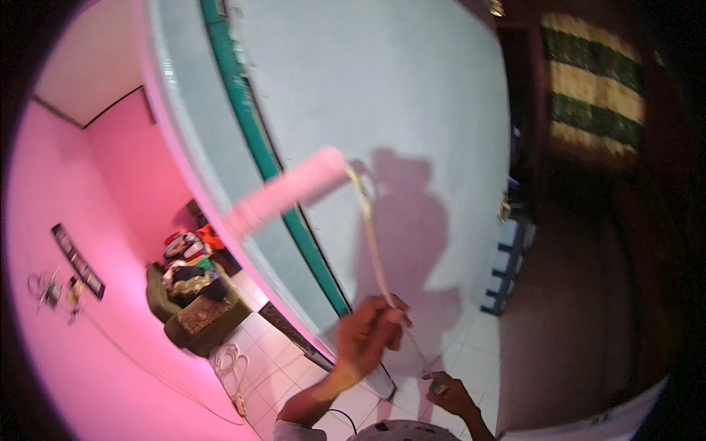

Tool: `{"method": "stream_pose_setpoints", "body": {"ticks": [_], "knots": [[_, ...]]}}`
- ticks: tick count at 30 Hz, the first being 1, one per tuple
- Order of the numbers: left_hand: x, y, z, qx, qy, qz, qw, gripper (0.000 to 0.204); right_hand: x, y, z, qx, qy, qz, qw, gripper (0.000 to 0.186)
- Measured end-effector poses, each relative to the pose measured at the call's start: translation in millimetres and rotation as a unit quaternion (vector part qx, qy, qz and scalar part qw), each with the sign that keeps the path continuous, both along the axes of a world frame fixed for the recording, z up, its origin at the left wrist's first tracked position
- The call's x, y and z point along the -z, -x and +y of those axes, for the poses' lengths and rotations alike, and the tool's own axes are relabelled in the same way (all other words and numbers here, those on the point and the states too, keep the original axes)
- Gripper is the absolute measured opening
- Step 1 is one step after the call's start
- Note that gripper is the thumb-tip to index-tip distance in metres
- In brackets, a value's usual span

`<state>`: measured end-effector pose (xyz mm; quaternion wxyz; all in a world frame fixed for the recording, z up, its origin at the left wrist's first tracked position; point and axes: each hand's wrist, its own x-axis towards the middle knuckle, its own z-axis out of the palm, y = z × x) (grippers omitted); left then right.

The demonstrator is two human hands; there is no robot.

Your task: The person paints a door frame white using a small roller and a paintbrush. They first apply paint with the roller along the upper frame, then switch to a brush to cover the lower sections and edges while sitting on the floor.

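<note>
My left hand [368, 334] is closed around the pink-smeared handle [376, 261] of a paint roller. Lower and to the right, my right hand [448, 397] is closed on the handle's lower part. The pink roller head [287, 191] is tilted and motion-blurred, in front of a pale blue wall [309, 81] with a teal strip [237, 95]; its left end overlaps the pink wall edge [165, 99]. I cannot tell whether it touches the surface. A shadow of a figure and the roller falls on the blue wall.
At left, a pink room holds an armchair [198, 323] heaped with clothes, a coiled cable [229, 367] on white tiles and wall wiring [55, 290]. At right are a dark doorway, a striped curtain [592, 73] and a blue slatted object [504, 272].
</note>
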<state>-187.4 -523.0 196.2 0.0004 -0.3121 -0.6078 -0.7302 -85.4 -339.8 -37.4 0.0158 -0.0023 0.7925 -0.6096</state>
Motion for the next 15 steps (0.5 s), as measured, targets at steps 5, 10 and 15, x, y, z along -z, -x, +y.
{"method": "stream_pose_setpoints", "body": {"ticks": [5,10,15], "knots": [[73.0,-3.5,49.6,0.159,0.163,0.047,0.973,0.015,86.8,-56.8,7.5,0.183,-0.003,-0.075,0.980,0.028],[129.3,-23.5,63.2,0.308,0.168,-0.009,0.936,0.013,152.1,-140.0,-48.5,0.335,0.053,-0.144,0.930,0.028],[185.2,-44.2,62.6,0.408,0.164,-0.090,0.893,0.015,147.9,-194.0,-147.7,0.482,-0.036,-0.133,0.865,0.041]]}}
